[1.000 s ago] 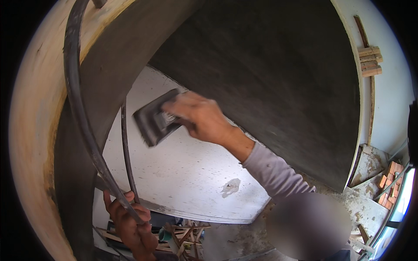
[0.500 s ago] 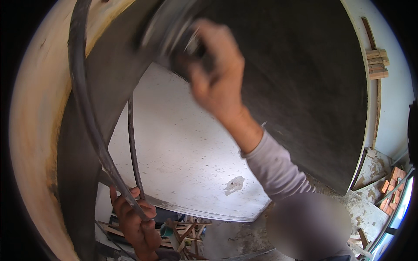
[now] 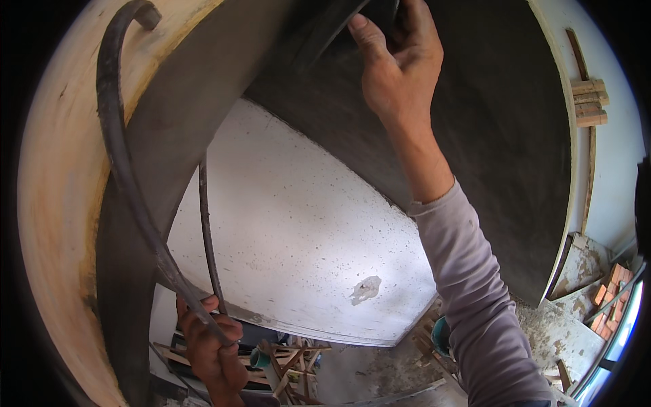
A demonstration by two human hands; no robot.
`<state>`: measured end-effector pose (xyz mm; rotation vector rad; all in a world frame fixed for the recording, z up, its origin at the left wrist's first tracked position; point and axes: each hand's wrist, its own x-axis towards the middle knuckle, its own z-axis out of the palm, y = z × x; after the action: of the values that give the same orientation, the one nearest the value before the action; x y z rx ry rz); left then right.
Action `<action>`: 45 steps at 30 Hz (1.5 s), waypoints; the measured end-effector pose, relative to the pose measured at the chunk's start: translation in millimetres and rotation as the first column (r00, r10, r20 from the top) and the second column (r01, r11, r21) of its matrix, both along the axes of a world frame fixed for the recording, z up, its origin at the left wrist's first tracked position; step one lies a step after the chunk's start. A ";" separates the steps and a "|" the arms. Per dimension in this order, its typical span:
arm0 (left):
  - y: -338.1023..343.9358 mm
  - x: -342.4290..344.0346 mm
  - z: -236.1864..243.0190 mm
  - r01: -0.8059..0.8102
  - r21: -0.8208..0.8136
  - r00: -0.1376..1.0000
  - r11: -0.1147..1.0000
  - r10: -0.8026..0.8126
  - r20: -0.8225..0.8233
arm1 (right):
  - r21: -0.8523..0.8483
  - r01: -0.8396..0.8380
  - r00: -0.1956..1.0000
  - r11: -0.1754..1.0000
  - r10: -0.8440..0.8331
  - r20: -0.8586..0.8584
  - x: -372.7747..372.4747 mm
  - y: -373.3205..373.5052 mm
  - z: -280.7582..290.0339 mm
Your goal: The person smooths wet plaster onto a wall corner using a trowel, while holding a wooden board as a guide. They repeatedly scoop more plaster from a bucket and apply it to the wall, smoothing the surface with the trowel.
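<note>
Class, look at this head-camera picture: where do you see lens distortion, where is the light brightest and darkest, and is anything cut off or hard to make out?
Head view: fisheye bends the dark bar and wall edges into arcs, with a black rim around the picture; daylight falls brightest on the white panel, while the grey plastered wall is dark; the right hand is cut off at the top edge, hiding what it holds; the left hand sits sharp.

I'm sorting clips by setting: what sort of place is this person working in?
Most likely a building site. A wall carries dark wet plaster beside a bare white patch, with stacked bricks and timber offcuts lying on the rubble-strewn ground below.
</note>
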<state>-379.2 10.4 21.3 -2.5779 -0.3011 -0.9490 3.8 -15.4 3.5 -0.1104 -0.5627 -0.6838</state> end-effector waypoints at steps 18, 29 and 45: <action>-3.6 3.1 6.0 -0.002 -0.019 0.999 1.000 0.001 -0.052 | -0.247 -0.030 0.982 0.968 0.075 0.175 -44.4 52.5 -60.2; -3.4 8.1 -1.4 0.013 0.030 1.000 0.999 -0.014 0.019 | 0.016 -0.024 0.996 1.000 0.023 0.081 -22.3 44.1 -0.6; 10.4 119.8 -68.7 0.324 0.027 0.944 0.946 -0.322 -0.069 | -0.609 -0.637 0.768 0.473 0.455 -0.451 -113.2 -24.0 -383.4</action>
<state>-259.4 20.8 -47.4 -2.6643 0.1637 -0.9647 -109.4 -39.4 -379.9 -0.7438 -0.5799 0.2564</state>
